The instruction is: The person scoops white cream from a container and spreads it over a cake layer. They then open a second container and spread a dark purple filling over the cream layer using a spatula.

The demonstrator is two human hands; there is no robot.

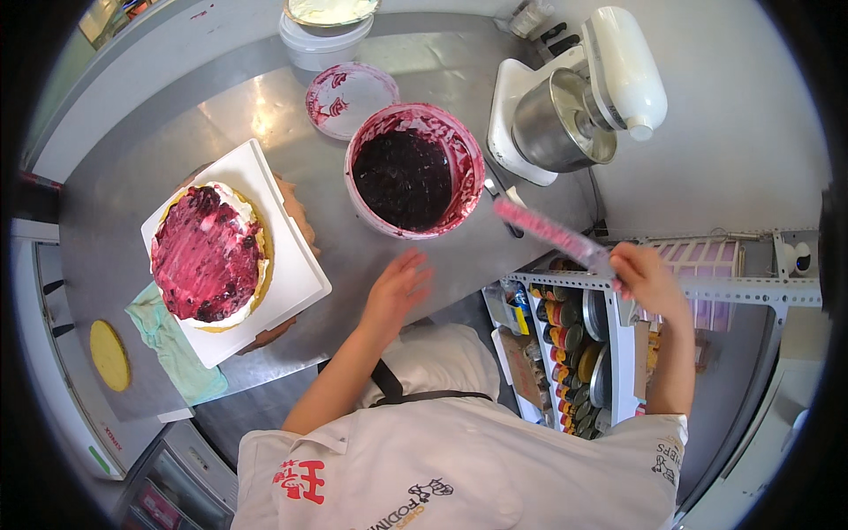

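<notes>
My right hand [644, 277] grips a long flat spatula [553, 232]. Its blade is smeared pink and points left toward a deep tub [467, 205] of dark berry filling [403, 179]. Just below this tub, my left hand [399, 288] is held with nothing in it, fingers apart and slightly blurred. To the left, a round cake layer [209, 258] bears white cream with streaky berry filling spread over most of it. It sits on a white board [295, 281], tilted to the table's edges. Some cream and yellow sponge show along its rim.
The steel table [291, 205] also carries a berry-stained lid [361, 99], a white lidded tub [324, 46], a stand mixer [626, 73] with a steel bowl, a green cloth [175, 351] and a yellow sponge disc [110, 356]. A knife [491, 189] lies beside the berry tub. Shelves [619, 361] hold several cans.
</notes>
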